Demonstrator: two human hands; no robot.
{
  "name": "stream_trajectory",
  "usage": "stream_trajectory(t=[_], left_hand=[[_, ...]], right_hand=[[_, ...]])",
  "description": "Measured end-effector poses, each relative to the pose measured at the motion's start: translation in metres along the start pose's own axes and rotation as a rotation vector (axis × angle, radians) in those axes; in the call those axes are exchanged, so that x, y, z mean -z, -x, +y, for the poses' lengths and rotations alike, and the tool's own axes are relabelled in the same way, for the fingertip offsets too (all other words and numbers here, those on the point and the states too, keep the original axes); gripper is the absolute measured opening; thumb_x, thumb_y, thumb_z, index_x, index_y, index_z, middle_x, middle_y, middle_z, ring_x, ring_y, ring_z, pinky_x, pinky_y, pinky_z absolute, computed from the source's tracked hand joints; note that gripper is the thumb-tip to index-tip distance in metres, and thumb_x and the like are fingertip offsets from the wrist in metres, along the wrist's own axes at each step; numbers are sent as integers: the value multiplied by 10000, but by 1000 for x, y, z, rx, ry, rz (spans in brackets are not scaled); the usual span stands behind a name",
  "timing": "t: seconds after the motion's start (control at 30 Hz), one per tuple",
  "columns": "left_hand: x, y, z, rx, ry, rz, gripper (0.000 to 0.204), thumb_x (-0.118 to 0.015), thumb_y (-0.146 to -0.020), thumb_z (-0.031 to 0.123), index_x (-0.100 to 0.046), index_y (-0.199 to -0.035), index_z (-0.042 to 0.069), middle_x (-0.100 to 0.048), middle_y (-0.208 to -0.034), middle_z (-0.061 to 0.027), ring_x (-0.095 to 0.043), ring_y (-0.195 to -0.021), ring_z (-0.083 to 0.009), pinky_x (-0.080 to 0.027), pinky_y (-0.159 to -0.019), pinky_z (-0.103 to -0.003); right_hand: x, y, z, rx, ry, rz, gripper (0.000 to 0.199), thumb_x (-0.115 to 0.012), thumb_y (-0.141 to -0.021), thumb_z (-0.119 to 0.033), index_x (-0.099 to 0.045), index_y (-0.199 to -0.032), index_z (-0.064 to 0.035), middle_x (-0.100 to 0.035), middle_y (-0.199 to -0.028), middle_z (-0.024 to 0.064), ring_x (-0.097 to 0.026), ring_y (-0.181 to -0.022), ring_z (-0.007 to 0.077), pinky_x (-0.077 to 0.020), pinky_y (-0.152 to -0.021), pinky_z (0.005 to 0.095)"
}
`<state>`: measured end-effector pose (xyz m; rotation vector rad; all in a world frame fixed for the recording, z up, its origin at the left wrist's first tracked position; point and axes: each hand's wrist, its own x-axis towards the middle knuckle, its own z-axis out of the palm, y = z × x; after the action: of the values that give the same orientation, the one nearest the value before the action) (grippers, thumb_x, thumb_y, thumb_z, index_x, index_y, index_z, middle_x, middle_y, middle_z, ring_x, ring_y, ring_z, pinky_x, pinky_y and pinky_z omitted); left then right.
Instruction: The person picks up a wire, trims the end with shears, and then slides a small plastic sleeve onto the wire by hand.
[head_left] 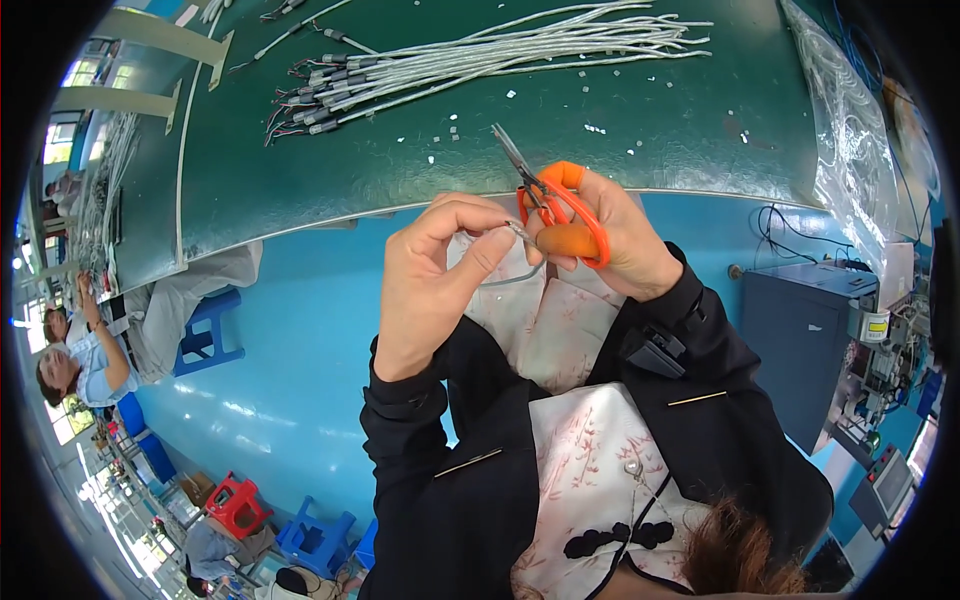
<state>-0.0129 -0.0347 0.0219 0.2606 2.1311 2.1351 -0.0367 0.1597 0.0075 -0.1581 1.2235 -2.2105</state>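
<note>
The person's left hand point(435, 275) is raised in front of the body, with the wrist upright and the fingers bent toward the right. Its thumb and index finger are closed in a narrow pinch on the end of a thin, grey, round cable point(515, 280), which hangs in a curve below the hands, in front of the near edge of the green table point(330, 185). The right hand point(628, 245) holds a pair of scissors with orange loop handles and metal blades point(541, 192); the blades point up and to the left. Orange covers point(568, 239) are on its thumb and one finger. The right fingertips are just beside the cable, and whether they touch it cannot be told. On the right end of the table lies crumpled, clear plastic wrapping point(845, 115); whether it contains something is not clear.
</note>
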Motion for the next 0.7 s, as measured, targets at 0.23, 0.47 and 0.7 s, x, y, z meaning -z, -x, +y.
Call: stream_trajectory(t=[0.23,0.47,0.7], left_hand=[[13,5,9,-23,-238,14,100,-666,-788,68,-649,-836,-19,-640,-772,-60,-591,-725,-142,-456,-676,-256],[22,12,-5,83,131,-124,91,-657,-812,64,-646,-848,-19,-635,-856,-42,-573,-774,-110,-453,-722,-251],[10,22,-8,-26,423,65,59,-630,-833,46,-626,-816,-10,-629,-986,-88,-588,-803,-139,-469,-755,-274]], right_hand=[[3,-5,1,161,448,134,393,-660,-795,-9,-453,-1129,-11,-639,-868,77,-605,-763,122,-453,-656,217],[-8,-16,0,353,690,104,355,-618,-834,-6,-445,-1144,-4,-628,-871,54,-553,-747,88,-430,-665,194],[-16,-20,0,212,522,120,323,-597,-834,33,-462,-1125,-3,-625,-895,64,-586,-783,114,-458,-716,208]])
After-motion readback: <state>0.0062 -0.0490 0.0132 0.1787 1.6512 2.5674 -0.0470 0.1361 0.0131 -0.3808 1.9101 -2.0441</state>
